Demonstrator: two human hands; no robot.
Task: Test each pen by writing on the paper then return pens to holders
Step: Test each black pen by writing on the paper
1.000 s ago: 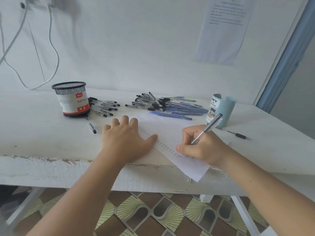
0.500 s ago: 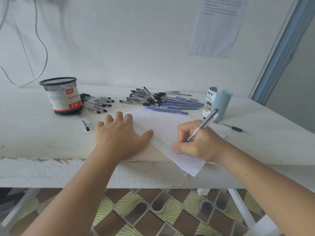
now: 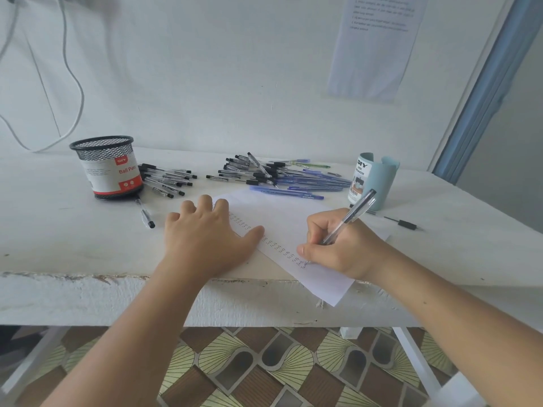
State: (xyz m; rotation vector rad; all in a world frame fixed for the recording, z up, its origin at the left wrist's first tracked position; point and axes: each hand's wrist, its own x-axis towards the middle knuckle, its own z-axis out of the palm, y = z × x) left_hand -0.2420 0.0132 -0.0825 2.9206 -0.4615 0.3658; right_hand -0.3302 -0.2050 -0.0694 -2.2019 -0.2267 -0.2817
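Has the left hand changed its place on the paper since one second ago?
No. The left hand still lies flat on the left edge of the paper, thumb beside the same written lines; only the camera has shifted.

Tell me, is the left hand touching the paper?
Touching. The head view shows the left hand lying flat, its thumb and forefinger resting on the left edge of the paper.

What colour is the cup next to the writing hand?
Light blue, with a white label, seen best in the head view.
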